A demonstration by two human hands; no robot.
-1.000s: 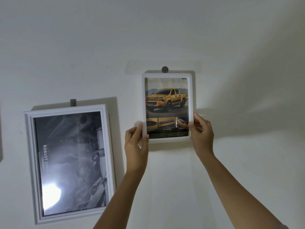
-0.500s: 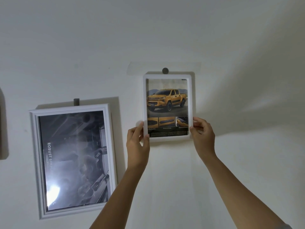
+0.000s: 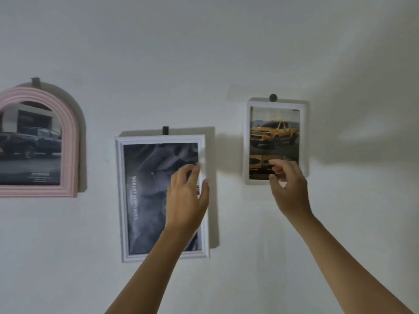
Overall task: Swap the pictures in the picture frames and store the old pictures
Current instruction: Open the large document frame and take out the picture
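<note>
Three framed pictures hang on a white wall. A small white frame at the right shows a yellow pickup truck. My right hand hovers in front of its lower part, fingers loosely curled and holding nothing. A larger white frame in the middle holds a dark grey picture. My left hand is spread in front of its right side, thumb near the right edge, blurred by motion. A pink arched frame at the left shows a dark pickup.
Each frame hangs from a dark hook: a round one above the small frame, a flat one above the middle frame, another above the pink frame. Bare wall lies above, below and to the right of the frames.
Both hands have let go of the small white frame, which stays on its hook. My left hand moved left onto the middle frame. The view swung left, bringing the pink frame in.
</note>
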